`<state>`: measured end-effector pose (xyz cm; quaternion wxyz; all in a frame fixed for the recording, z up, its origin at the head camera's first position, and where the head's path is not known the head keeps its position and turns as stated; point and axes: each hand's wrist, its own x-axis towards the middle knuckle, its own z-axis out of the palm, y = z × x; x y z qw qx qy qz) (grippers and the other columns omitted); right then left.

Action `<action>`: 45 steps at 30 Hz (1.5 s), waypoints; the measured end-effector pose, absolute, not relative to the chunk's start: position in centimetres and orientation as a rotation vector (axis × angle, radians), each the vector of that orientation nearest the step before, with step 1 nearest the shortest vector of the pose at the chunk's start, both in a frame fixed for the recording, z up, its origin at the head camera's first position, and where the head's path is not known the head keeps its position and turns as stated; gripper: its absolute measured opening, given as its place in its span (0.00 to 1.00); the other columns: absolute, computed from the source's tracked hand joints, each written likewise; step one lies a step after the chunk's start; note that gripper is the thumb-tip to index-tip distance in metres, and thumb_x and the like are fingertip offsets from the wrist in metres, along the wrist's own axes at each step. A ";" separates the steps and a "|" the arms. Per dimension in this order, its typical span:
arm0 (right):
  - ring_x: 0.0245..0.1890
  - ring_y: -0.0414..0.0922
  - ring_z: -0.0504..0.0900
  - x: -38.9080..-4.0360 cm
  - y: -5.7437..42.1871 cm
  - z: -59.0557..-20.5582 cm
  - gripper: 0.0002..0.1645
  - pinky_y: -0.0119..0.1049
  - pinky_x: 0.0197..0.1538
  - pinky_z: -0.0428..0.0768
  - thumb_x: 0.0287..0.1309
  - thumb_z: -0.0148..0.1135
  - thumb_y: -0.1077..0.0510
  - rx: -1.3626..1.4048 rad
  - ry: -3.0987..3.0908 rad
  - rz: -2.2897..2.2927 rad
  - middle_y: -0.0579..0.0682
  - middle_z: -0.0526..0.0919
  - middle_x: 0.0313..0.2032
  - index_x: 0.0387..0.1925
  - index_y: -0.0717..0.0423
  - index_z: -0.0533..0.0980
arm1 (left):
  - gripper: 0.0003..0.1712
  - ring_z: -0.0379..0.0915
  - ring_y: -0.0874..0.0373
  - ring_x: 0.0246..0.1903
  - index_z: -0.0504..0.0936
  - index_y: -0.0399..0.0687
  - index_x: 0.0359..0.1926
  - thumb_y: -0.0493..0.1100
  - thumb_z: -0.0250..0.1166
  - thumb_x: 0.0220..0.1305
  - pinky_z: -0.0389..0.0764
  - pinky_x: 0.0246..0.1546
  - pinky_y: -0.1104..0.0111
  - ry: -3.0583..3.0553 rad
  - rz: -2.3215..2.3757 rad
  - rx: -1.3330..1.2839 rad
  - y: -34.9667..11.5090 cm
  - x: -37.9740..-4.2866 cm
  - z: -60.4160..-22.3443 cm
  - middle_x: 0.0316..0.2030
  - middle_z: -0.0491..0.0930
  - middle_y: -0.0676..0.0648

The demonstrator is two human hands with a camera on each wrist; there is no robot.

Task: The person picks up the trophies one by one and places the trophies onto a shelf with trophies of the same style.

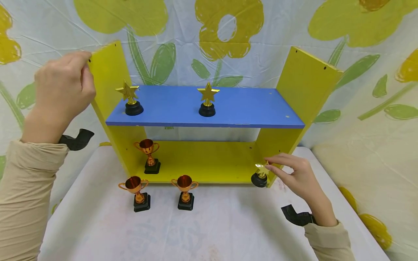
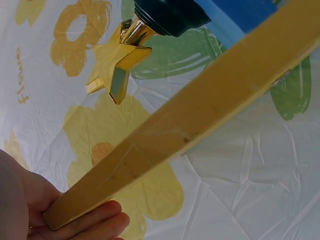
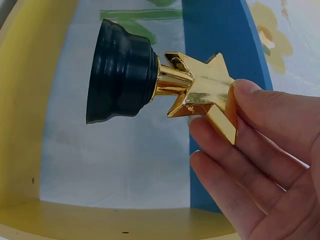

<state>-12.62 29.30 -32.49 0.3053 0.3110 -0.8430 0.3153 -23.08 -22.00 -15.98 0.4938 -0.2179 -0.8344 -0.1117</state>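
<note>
My right hand pinches a gold star trophy by its star, between thumb and fingers. The trophy's round black base hangs tilted at the right front of the lower yellow shelf board. With my left hand I grip the top front corner of the shelf's yellow left side panel; thumb and fingers lie on either side of it. On the blue shelf board stand two more star trophies, one at the left and one in the middle.
A bronze cup trophy stands on the lower board's left end. Two similar cups, one left and one right, stand on the white-covered table before the shelf. Behind hangs a flower-printed cloth. The yellow right side panel rises above the blue board.
</note>
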 end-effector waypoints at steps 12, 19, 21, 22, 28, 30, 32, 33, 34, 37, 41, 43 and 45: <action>0.33 0.36 0.83 -12.7 28.8 -31.5 0.25 0.21 0.42 0.75 0.34 0.73 0.81 0.814 -2.185 0.854 0.49 0.88 0.35 0.39 0.63 0.86 | 0.22 0.70 0.24 0.26 0.81 0.30 0.51 0.37 0.43 0.69 0.67 0.23 0.39 -2.024 -0.271 -0.523 -22.0 -23.0 -15.9 0.44 0.83 0.31; 0.34 0.34 0.83 -12.5 28.4 -30.7 0.24 0.21 0.44 0.76 0.37 0.72 0.81 0.797 -2.185 0.897 0.51 0.88 0.35 0.41 0.63 0.86 | 0.22 0.71 0.24 0.27 0.81 0.30 0.51 0.37 0.43 0.69 0.67 0.24 0.38 -2.024 -0.276 -0.522 -21.9 -23.0 -15.9 0.44 0.83 0.31; 0.35 0.34 0.83 -12.5 28.4 -30.6 0.25 0.22 0.44 0.77 0.37 0.72 0.81 0.804 -2.176 0.899 0.49 0.88 0.35 0.41 0.63 0.86 | 0.22 0.70 0.24 0.27 0.80 0.30 0.51 0.37 0.43 0.69 0.67 0.23 0.38 -2.026 -0.276 -0.524 -21.9 -23.0 -15.9 0.44 0.83 0.31; 0.35 0.34 0.83 -12.6 28.3 -30.5 0.25 0.23 0.44 0.77 0.38 0.71 0.81 0.806 -2.172 0.903 0.50 0.88 0.35 0.41 0.62 0.86 | 0.22 0.70 0.24 0.26 0.80 0.29 0.51 0.37 0.43 0.69 0.67 0.23 0.39 -2.025 -0.277 -0.526 -21.9 -23.0 -15.9 0.44 0.83 0.31; 0.35 0.34 0.83 -12.7 28.1 -30.1 0.27 0.22 0.44 0.76 0.37 0.71 0.82 0.833 -2.126 0.907 0.52 0.88 0.35 0.42 0.61 0.86 | 0.22 0.70 0.25 0.26 0.80 0.29 0.51 0.37 0.43 0.69 0.67 0.23 0.39 -2.022 -0.278 -0.529 -21.9 -23.0 -15.9 0.44 0.83 0.30; 0.35 0.33 0.83 -12.7 28.0 -29.9 0.26 0.22 0.44 0.76 0.37 0.71 0.81 0.817 -2.127 0.907 0.53 0.88 0.35 0.42 0.61 0.86 | 0.22 0.70 0.25 0.26 0.80 0.30 0.51 0.37 0.43 0.69 0.66 0.23 0.39 -2.022 -0.280 -0.526 -22.0 -23.0 -15.9 0.44 0.83 0.31; 0.35 0.32 0.83 -12.6 27.9 -29.7 0.25 0.22 0.44 0.77 0.38 0.71 0.81 0.792 -2.137 0.910 0.54 0.88 0.34 0.42 0.62 0.87 | 0.22 0.70 0.24 0.26 0.80 0.30 0.51 0.37 0.44 0.69 0.66 0.23 0.39 -2.023 -0.280 -0.525 -22.0 -23.0 -15.9 0.44 0.83 0.31; 0.36 0.32 0.83 -12.6 27.8 -29.7 0.25 0.22 0.44 0.77 0.39 0.71 0.81 0.773 -2.147 0.912 0.54 0.88 0.34 0.42 0.62 0.87 | 0.22 0.71 0.24 0.27 0.80 0.30 0.51 0.37 0.44 0.69 0.66 0.23 0.39 -2.024 -0.281 -0.524 -22.0 -23.0 -15.9 0.44 0.83 0.31; 0.35 0.32 0.83 -12.6 27.7 -29.6 0.25 0.23 0.44 0.77 0.39 0.71 0.81 0.766 -2.148 0.909 0.54 0.88 0.34 0.42 0.62 0.87 | 0.22 0.71 0.24 0.27 0.80 0.30 0.51 0.37 0.44 0.69 0.66 0.23 0.39 -2.025 -0.281 -0.523 -22.0 -23.0 -15.9 0.44 0.83 0.31; 0.36 0.31 0.83 -12.4 27.5 -29.3 0.23 0.23 0.44 0.77 0.41 0.71 0.80 0.741 -2.165 0.919 0.54 0.88 0.34 0.42 0.62 0.86 | 0.22 0.71 0.24 0.27 0.80 0.30 0.51 0.37 0.44 0.69 0.66 0.23 0.39 -2.027 -0.279 -0.521 -22.0 -22.9 -15.9 0.44 0.83 0.31; 0.36 0.32 0.82 -12.4 27.2 -29.0 0.23 0.22 0.44 0.77 0.41 0.70 0.80 0.738 -2.152 0.932 0.53 0.88 0.34 0.42 0.62 0.86 | 0.22 0.71 0.25 0.27 0.80 0.29 0.50 0.37 0.44 0.68 0.66 0.23 0.39 -2.022 -0.280 -0.525 -22.0 -23.0 -15.9 0.44 0.83 0.31; 0.36 0.32 0.82 -12.4 27.2 -28.8 0.24 0.22 0.44 0.77 0.41 0.70 0.81 0.745 -2.139 0.934 0.53 0.88 0.34 0.42 0.62 0.86 | 0.22 0.72 0.25 0.27 0.80 0.29 0.50 0.37 0.43 0.69 0.67 0.23 0.39 -2.020 -0.279 -0.530 -22.0 -23.0 -15.9 0.44 0.83 0.31; 0.36 0.32 0.82 -12.5 27.2 -28.7 0.24 0.23 0.44 0.77 0.40 0.69 0.81 0.749 -2.129 0.932 0.53 0.88 0.34 0.42 0.62 0.86 | 0.22 0.72 0.25 0.28 0.80 0.29 0.50 0.37 0.43 0.69 0.67 0.23 0.39 -2.019 -0.279 -0.531 -22.0 -23.1 -15.9 0.44 0.83 0.31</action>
